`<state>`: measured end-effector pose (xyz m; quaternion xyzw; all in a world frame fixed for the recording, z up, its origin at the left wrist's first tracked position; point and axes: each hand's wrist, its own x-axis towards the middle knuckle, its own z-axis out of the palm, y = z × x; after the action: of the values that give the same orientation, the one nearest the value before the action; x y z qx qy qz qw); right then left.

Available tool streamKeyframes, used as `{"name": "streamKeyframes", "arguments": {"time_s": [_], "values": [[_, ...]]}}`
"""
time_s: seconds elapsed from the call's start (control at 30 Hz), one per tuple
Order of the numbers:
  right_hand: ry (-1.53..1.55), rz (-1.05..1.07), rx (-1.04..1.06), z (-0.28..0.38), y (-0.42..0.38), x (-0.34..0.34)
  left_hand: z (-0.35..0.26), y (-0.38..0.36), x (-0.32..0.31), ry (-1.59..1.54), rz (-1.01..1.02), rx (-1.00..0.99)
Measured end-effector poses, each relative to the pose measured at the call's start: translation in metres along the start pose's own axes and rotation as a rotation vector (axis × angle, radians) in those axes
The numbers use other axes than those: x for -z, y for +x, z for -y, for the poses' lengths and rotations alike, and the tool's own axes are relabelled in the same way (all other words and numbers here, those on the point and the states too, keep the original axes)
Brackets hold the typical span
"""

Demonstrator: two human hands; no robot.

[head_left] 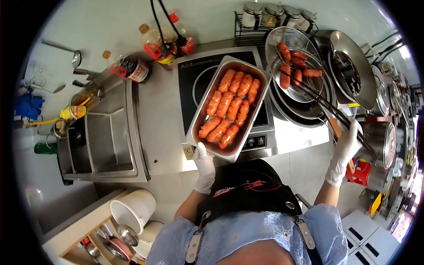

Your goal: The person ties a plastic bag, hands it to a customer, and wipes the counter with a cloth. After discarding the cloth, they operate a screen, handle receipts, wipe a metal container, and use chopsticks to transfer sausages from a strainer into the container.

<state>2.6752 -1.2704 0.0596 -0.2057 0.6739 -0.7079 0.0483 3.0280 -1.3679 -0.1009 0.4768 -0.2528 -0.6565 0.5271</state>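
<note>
My gloved left hand (pixel 204 167) grips the near left corner of a metal tray (pixel 261 106), thumb over the rim. Rows of glossy sausages (pixel 224 104) lie in the tray, which is tilted over the black cooktop (pixel 187 73). On the right, my gloved right hand (pixel 348 143) is closed around long dark chopsticks (pixel 324 100) and a wooden handle. The chopstick tips reach a wire strainer (pixel 282 37), where several more sausages (pixel 297 59) rest. Beneath the strainer is a round metal pot (pixel 285 112); its contents are mostly hidden.
A steel sink (pixel 110 137) is at the left, with sauce bottles (pixel 134 68) behind it. Lidded jars (pixel 271 15) stand in a rack at the back. A wok (pixel 369 77) with dark liquid sits at the right. A white bucket (pixel 134 207) is below left.
</note>
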Motion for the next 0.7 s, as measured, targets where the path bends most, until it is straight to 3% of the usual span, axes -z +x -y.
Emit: {"name": "streamKeyframes", "arguments": {"time_s": [0.07,0.17,0.4,0.47,0.67,0.7], "values": [[0.12,0.017,-0.055,0.017,-0.023,-0.009,0.002,0.001,0.007,0.031,0.027,-0.01],[0.239,0.231,-0.089,0.018,-0.059,-0.023,-0.003,-0.001,0.0,0.002,0.043,0.033],[0.148,0.502,-0.4,0.017,-0.139,-0.076,-0.011,-0.002,-0.004,-0.008,0.086,0.051],[0.021,0.716,-0.225,0.01,-0.149,-0.071,-0.006,0.0,0.0,0.034,0.09,0.02],[0.122,0.68,-0.271,0.005,-0.152,-0.07,-0.006,-0.001,0.002,0.011,0.114,0.038],[0.029,0.733,-0.213,0.008,-0.152,-0.07,-0.003,0.001,0.003,0.012,0.119,0.04]]}}
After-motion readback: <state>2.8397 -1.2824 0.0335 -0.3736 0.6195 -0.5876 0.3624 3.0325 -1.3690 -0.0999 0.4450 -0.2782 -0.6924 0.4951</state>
